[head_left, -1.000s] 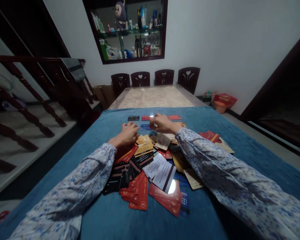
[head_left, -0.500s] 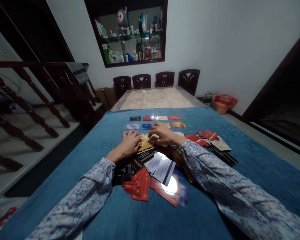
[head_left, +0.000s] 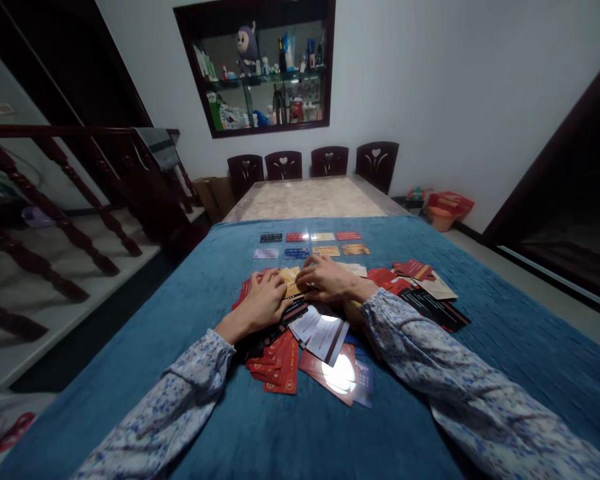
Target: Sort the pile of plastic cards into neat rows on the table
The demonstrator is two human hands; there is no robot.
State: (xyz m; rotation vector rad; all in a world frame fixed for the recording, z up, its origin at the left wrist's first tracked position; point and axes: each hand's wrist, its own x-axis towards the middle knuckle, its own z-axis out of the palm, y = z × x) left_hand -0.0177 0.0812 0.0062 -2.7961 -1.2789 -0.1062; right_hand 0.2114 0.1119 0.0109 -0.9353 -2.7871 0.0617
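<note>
Between my hands lies a yellow card (head_left: 292,283), on top of the heap of mixed cards. My left hand (head_left: 264,300) has its fingers curled over the card's left edge, with its thumb low by black cards (head_left: 296,309). Bent fingers of my right hand (head_left: 327,279) close on the right side of the yellow card; their tips are partly hidden. Red cards (head_left: 243,290) peek out beside the left hand. Nearer me are white cards (head_left: 325,333), a fan of red cards (head_left: 283,363), pinkish-red cards (head_left: 325,373) and a blue card (head_left: 364,385).
Two rows of single cards, among them a blue card (head_left: 297,253) and a black card (head_left: 271,238), lie beyond the hands. At the right, black cards (head_left: 437,310) and red cards (head_left: 414,269) overlap on the blue cloth (head_left: 180,293). Chairs (head_left: 330,160) stand behind the table.
My left hand has shifted slightly right and lies flatter over the heap, with red cards now showing beside it. My right hand has lowered a little, uncovering a yellow card in the near row.
</note>
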